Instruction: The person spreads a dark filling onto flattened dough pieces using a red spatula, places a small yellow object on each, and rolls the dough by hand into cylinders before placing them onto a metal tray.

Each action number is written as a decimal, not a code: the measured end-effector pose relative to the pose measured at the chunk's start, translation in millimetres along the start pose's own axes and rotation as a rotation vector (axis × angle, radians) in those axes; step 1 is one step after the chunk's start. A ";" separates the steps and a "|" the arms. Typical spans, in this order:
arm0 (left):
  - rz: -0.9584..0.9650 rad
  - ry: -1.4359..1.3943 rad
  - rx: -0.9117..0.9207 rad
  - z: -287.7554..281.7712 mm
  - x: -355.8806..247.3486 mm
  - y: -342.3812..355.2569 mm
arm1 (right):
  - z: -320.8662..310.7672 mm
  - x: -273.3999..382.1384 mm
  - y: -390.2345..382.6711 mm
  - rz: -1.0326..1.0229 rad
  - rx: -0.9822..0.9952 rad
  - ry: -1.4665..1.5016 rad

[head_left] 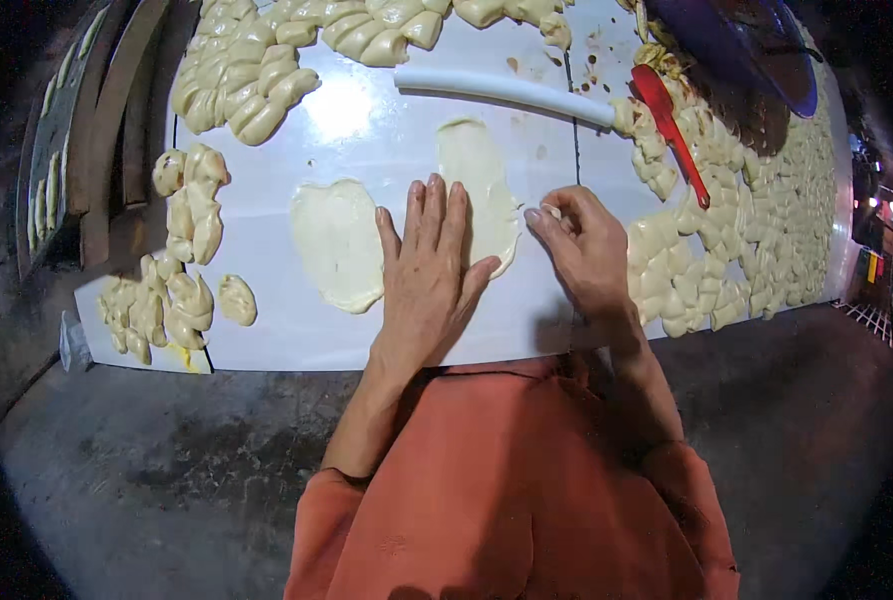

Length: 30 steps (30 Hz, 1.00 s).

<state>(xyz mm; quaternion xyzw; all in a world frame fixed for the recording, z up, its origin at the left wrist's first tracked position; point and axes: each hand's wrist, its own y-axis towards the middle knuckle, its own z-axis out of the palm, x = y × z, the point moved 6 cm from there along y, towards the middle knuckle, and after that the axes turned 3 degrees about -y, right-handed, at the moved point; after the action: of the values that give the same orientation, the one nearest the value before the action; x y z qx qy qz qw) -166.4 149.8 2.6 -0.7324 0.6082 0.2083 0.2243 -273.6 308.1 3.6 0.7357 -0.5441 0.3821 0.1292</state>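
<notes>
My left hand (428,250) lies flat with its fingers stretched out, over the left edge of a thin, stretched sheet of pale dough (478,185). Beside it, to the left, a second flattened dough sheet (336,245) is spread on the white tabletop (266,330). My right hand (581,245) is closed in a pinch just right of the first sheet, next to a small ragged tip on that sheet's edge. Whatever sits between its fingertips, if anything, is hidden. Part of the first sheet disappears under my left hand.
A white rolling rod (506,92) lies across the far side. Oiled dough pieces (246,75) are heaped far left, with more dough lumps (194,205) below. Many dough pieces (756,230) cover the right side, a red spatula (674,135) on them, near a purple-rimmed basin (806,95).
</notes>
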 end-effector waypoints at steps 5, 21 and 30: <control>0.007 0.011 -0.015 0.8 -0.1 -0.8 | 6.3 7.0 8.0 -0.095 -0.151 -0.231; 0.168 0.065 -0.013 2.3 -22.6 12.0 | -21.6 -36.2 -31.3 0.378 0.237 0.895; 0.241 -0.017 -0.113 -3.8 -20.0 0.8 | -82.5 -57.9 -94.7 0.698 0.033 1.069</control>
<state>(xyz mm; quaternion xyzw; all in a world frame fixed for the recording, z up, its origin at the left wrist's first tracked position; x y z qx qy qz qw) -170.5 163.5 17.2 -0.6635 0.6774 0.2738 0.1612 -229.9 434.1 39.9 0.2251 -0.6062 0.7242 0.2395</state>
